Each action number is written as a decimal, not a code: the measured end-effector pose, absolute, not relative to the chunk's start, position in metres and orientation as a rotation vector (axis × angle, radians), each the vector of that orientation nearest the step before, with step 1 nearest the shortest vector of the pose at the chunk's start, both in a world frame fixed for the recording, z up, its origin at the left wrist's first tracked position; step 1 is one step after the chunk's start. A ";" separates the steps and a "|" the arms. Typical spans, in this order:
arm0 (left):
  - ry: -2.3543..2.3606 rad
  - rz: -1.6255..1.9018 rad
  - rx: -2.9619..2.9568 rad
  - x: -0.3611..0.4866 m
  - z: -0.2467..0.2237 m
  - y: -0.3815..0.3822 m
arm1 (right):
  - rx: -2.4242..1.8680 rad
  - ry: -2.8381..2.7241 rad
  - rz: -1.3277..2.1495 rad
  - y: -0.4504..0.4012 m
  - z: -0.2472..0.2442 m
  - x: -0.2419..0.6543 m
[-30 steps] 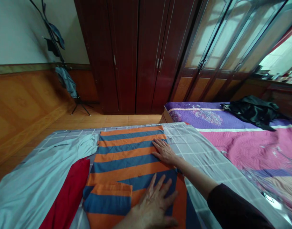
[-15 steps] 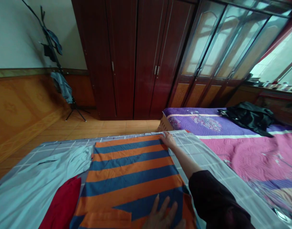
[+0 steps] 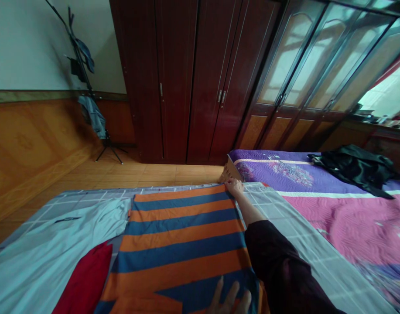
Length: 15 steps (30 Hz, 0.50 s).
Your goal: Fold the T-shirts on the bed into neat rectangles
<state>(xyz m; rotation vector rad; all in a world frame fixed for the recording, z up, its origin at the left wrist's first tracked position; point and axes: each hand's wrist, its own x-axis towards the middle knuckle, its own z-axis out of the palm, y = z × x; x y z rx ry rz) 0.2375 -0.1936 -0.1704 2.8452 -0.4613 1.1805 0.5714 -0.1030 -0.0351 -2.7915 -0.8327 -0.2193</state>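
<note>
An orange and blue striped garment (image 3: 183, 235) lies spread out flat, with a folded orange flap (image 3: 147, 303) near its lower edge. My right hand (image 3: 235, 188) reaches to the garment's far right corner, its fingers closed on the fabric there. At the bottom of the view my left hand (image 3: 230, 301) rests low over the right part of the garment, fingers spread; its palm is cut off by the frame. Left of the garment lie a pale blue-grey cloth (image 3: 88, 226) and a red cloth (image 3: 88, 279).
Beneath the clothes is a grey checked sheet (image 3: 304, 244). A bed with a purple and pink quilt (image 3: 324, 213) stands to the right, bearing a black garment (image 3: 357, 168). A cardboard box (image 3: 231, 170), dark red wardrobe (image 3: 173, 87) and coat stand (image 3: 88, 83) are beyond.
My right hand's fingers have curled in on the garment's corner, where they lay more extended before. The left hand sits slightly lower in view. The view has shifted a little to the left.
</note>
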 end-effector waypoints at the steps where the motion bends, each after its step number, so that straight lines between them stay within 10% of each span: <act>1: -0.471 1.126 2.864 0.238 -0.172 -0.194 | -2.794 -0.844 -0.214 -0.104 -0.035 0.572; 15: -0.465 0.986 2.912 0.229 -0.165 -0.187 | -2.619 -1.428 -0.193 -0.145 -0.056 0.516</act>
